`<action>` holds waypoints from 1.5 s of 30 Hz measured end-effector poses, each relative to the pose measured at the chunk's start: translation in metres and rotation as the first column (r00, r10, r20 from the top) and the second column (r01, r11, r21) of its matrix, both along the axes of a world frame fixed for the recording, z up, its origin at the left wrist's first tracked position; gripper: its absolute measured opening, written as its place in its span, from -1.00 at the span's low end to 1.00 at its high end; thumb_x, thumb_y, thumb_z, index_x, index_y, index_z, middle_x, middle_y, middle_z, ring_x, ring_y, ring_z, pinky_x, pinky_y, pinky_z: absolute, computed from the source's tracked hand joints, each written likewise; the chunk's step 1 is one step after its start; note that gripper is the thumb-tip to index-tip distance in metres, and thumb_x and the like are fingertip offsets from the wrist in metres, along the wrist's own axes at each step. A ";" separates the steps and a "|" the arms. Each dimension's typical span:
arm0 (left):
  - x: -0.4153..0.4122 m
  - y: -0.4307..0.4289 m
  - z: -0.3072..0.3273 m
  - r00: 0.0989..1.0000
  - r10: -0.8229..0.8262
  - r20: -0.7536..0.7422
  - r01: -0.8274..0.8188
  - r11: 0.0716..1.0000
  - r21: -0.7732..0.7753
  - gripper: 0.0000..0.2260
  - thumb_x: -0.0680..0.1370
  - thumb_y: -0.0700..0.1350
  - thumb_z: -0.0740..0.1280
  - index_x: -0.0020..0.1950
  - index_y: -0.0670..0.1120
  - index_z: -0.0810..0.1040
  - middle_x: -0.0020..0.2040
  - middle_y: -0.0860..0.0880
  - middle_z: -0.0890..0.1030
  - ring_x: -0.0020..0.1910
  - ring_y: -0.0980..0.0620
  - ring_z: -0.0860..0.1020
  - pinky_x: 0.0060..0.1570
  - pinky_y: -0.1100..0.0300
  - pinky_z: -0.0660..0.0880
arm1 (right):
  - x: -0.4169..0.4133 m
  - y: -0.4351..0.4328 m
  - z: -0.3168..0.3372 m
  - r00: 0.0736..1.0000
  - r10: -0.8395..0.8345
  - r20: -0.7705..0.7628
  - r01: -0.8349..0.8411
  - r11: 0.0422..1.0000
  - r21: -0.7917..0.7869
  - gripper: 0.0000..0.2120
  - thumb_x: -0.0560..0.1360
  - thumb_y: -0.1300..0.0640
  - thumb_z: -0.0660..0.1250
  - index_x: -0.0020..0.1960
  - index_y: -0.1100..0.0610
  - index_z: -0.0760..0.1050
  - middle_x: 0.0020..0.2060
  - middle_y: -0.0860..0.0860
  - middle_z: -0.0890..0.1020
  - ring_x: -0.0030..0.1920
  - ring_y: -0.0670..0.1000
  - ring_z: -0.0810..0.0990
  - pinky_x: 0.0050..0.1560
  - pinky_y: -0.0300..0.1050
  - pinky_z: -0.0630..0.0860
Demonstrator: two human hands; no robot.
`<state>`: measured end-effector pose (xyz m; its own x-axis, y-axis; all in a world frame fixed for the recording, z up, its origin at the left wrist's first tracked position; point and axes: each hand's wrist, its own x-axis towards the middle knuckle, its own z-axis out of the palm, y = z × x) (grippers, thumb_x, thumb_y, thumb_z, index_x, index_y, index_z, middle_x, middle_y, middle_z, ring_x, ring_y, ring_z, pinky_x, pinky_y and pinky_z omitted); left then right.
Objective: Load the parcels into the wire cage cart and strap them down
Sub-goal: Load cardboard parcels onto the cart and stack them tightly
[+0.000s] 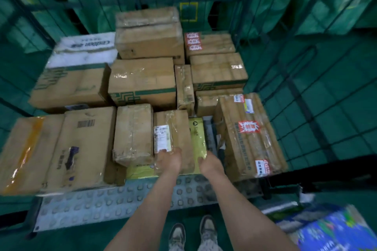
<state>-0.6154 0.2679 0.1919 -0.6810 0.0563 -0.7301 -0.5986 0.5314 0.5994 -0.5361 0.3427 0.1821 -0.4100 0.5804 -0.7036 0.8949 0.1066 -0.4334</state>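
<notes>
Nothing reads cleanly from here. The white box [85,47] carries upside-down blue lettering [90,44], the right-hand carton [244,149] red-and-white stickers [248,126], the small parcel [180,128] a barcode label [162,138], all blurred.

Bunch of brown taped cardboard parcels [142,83] packed flat and tight across the wire cage cart [114,204], one stacked higher at the back.

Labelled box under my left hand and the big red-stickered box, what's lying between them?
In the head view: a flat yellow parcel, gripped by the right hand, and a grey item beside it.
</notes>
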 end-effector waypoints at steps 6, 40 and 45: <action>0.027 -0.022 0.033 0.968 -0.251 -0.012 0.251 0.967 -0.038 -0.55 0.62 -0.05 0.14 0.48 -0.18 0.21 0.38 -0.18 0.38 0.31 -0.17 0.40 0.33 0.02 0.33 | 0.053 -0.024 0.038 0.993 -0.119 -0.026 0.120 0.993 0.024 -0.61 0.63 0.06 0.03 0.40 0.17 0.30 0.30 0.14 0.45 0.25 0.12 0.45 0.15 -0.14 0.37; 0.543 -0.112 0.068 0.124 -0.991 0.045 0.988 0.128 0.091 -0.54 0.60 -0.06 0.18 0.43 -0.25 0.23 0.37 -0.19 0.38 0.30 -0.17 0.39 0.18 0.07 0.32 | 0.586 -0.258 0.087 0.332 -0.942 0.057 0.933 0.336 0.129 -0.56 0.63 0.07 0.05 0.44 0.28 0.26 0.36 0.18 0.40 0.34 0.17 0.38 0.21 -0.11 0.35; 0.587 -0.121 0.062 0.018 -0.991 0.132 0.997 0.028 0.076 -0.53 0.62 -0.01 0.14 0.47 -0.16 0.16 0.37 -0.14 0.34 0.31 -0.14 0.36 0.20 0.02 0.29 | 0.635 -0.280 0.074 0.172 -0.982 0.081 0.977 0.181 0.111 -0.56 0.63 0.07 0.06 0.43 0.28 0.22 0.31 0.18 0.42 0.26 0.17 0.44 0.08 -0.10 0.38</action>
<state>-0.0286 0.1467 0.2541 0.1015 0.5812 -0.8074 0.4715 0.6866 0.5534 0.0989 0.0630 0.2559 0.5836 0.4649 -0.6659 0.3121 -0.8854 -0.3446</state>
